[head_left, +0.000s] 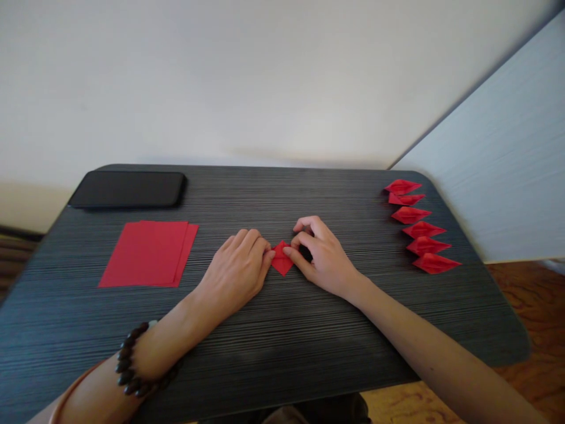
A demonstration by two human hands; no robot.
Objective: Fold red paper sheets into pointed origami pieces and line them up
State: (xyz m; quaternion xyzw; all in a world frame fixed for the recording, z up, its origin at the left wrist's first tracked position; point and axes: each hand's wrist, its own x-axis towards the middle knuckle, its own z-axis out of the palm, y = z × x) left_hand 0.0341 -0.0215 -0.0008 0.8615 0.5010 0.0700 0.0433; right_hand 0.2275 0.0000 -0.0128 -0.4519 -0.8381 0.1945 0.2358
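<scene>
A small folded piece of red origami paper (283, 262) lies at the middle of the dark table, its lower corner pointing toward me. My left hand (241, 262) is closed at its left edge, thumb and fingertips pinching the paper. From the other side, my right hand (324, 256) pinches the right edge, with the thumb pressed on top and the index finger curled above the table. The fingertips hide both side corners of the paper.
Square red paper sheets (148, 253) lie stacked at the left. Behind them rests a black phone (128, 189). Several folded red paper pieces (424, 229) form a column on the right. The dark table (282, 330) meets a pale wall (265, 82) at the back.
</scene>
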